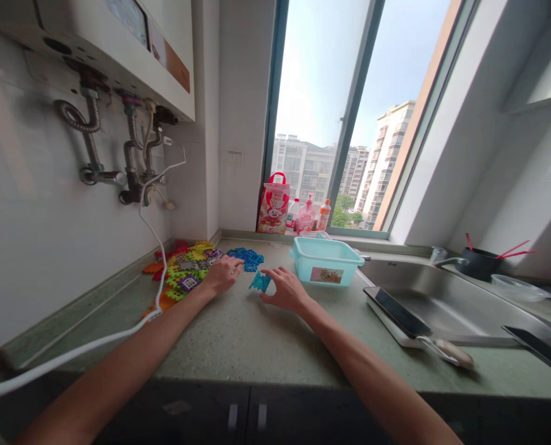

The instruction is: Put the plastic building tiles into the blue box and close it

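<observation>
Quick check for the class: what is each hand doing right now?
Left hand: fingers beside the dark-blue pieces; whether it grips anything cannot be told.
Right hand: open, thumb and fingers apart at the light-blue piece.

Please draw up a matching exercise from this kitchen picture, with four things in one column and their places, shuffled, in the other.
1. Turquoise tub
2. Red-handled bag
3. Black pot
4. White appliance

A. Left of the pink pump bottle
B. Above the bent metal pipes
C. Beyond the sink, with red sticks poking out
D. On the counter, between the right hand and the sink

Right pairs: 1-D, 2-A, 3-C, 4-B
</observation>
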Tool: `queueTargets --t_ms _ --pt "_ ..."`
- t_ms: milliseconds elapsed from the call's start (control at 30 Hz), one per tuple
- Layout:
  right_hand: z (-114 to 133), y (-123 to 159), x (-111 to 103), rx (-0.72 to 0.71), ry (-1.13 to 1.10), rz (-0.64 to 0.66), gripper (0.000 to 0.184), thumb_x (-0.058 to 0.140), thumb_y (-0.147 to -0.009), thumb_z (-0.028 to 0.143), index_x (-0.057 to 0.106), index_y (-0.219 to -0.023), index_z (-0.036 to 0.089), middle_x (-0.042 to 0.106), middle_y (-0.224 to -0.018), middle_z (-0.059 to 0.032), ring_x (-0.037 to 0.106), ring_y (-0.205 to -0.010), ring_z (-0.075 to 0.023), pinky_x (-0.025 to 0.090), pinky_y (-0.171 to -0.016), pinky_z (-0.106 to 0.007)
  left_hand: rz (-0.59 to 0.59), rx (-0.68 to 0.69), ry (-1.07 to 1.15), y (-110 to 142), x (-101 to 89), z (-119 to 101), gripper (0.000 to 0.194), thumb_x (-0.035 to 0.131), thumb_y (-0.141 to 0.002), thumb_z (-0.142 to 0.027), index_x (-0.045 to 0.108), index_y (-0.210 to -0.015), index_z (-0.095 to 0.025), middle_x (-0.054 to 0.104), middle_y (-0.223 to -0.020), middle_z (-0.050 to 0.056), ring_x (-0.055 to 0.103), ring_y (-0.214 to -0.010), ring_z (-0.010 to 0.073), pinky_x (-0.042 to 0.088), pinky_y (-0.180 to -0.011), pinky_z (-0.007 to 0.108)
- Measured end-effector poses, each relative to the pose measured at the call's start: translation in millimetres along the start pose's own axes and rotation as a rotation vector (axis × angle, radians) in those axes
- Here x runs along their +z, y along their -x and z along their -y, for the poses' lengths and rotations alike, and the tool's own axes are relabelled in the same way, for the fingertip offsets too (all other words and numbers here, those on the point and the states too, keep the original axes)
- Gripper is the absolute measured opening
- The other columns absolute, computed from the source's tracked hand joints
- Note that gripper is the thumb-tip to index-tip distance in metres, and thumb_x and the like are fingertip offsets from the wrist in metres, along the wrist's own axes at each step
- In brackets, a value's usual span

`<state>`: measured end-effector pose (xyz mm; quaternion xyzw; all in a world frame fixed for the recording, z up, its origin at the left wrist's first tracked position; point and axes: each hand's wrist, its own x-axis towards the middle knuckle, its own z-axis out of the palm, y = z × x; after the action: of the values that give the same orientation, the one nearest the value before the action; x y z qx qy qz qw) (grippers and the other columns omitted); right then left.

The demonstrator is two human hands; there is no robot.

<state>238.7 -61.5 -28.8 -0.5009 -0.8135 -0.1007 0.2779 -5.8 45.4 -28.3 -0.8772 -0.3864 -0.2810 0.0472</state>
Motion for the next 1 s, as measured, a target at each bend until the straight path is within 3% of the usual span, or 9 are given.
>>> queueTargets --t_ms 100,233,367,500,600,733,867,1000 --pt "-17.9 -3.8 -28.7 0.026 0.109 -0.213 0.064 0.074 -0.085 0.043 0.058 -0.143 0.022 0.071 -0.122 -0.0115 0.059 -0.115 -0.0304 0.046 -0.102 -0.043 0.060 0.020 -0.091 1.7 4.3 0.8 0.042 0.048 -0.097 -0.034 0.067 -0.133 -0.021 0.068 -0.136 0.010 0.056 -0.128 0.0281 0.041 -0.112 0.044" --pt "-56.3 -0.1 -68.9 0.265 0.305 -0.496 0.058 0.064 -0.092 0.045 0.056 -0.143 0.019 0.068 -0.128 -0.0140 0.055 -0.119 -0.0337 0.040 -0.100 -0.045 0.197 -0.014 -0.123 2.3 10.4 0.7 0.056 0.049 -0.096 -0.038 0.054 -0.148 -0.018 0.056 -0.151 0.014 0.052 -0.138 0.0291 0.039 -0.114 0.045" --pt "-90.0 11.4 -85.1 0.487 0.462 -0.479 0.060 0.059 -0.094 0.051 0.056 -0.142 0.015 0.070 -0.119 -0.0170 0.059 -0.107 -0.0345 0.039 -0.092 -0.044 0.252 -0.069 -0.176 -0.4 14.6 1.8 0.061 0.047 -0.097 -0.047 0.052 -0.150 -0.017 0.057 -0.150 0.016 0.052 -0.137 0.0310 0.036 -0.115 0.047" --pt "-99.9 16.4 -81.8 0.575 0.488 -0.403 0.063 0.059 -0.094 0.053 0.055 -0.143 0.013 0.071 -0.109 -0.0177 0.061 -0.100 -0.0341 0.039 -0.089 -0.044 0.238 -0.107 -0.254 -1.7 16.4 4.5 0.058 0.043 -0.098 -0.055 0.060 -0.141 -0.020 0.064 -0.138 0.017 0.053 -0.132 0.0350 0.035 -0.112 0.051" --pt "-92.8 12.1 -76.1 0.495 0.479 -0.443 0.059 0.060 -0.095 0.050 0.056 -0.143 0.016 0.068 -0.124 -0.0194 0.057 -0.114 -0.0366 0.039 -0.096 -0.048 0.217 -0.160 -0.300 -0.6 14.8 6.8 0.065 0.042 -0.096 -0.064 0.064 -0.136 -0.017 0.066 -0.133 0.020 0.054 -0.127 0.0383 0.033 -0.110 0.054" --pt "-64.7 2.6 -59.5 0.189 0.379 -0.469 0.044 0.058 -0.097 0.036 0.061 -0.137 0.019 0.058 -0.144 -0.0157 0.047 -0.133 -0.0327 0.038 -0.107 -0.047 0.173 -0.233 -0.373 3.3 11.7 6.1 0.071 0.045 -0.093 -0.069 0.068 -0.130 -0.013 0.067 -0.127 0.024 0.055 -0.124 0.0417 0.027 -0.112 0.057" --pt "-27.2 -5.1 -22.8 -0.061 0.202 -0.306 0.042 0.061 -0.094 0.027 0.062 -0.136 0.022 0.057 -0.145 -0.0125 0.046 -0.136 -0.0288 0.038 -0.112 -0.045 0.097 -0.145 -0.399 3.2 16.3 -0.7 0.059 0.046 -0.097 -0.056 0.064 -0.134 -0.012 0.063 -0.135 0.024 0.051 -0.130 0.0405 0.023 -0.116 0.056" --pt "-8.4 -12.1 13.5 -0.084 0.078 -0.153 0.048 0.066 -0.091 0.028 0.061 -0.139 0.024 0.057 -0.146 -0.0127 0.050 -0.133 -0.0302 0.040 -0.112 -0.048 0.086 0.000 -0.368 -17.7 30.6 -10.6 0.050 0.043 -0.099 -0.034 0.058 -0.143 -0.015 0.051 -0.152 0.022 0.039 -0.145 0.0389 0.023 -0.119 0.054"
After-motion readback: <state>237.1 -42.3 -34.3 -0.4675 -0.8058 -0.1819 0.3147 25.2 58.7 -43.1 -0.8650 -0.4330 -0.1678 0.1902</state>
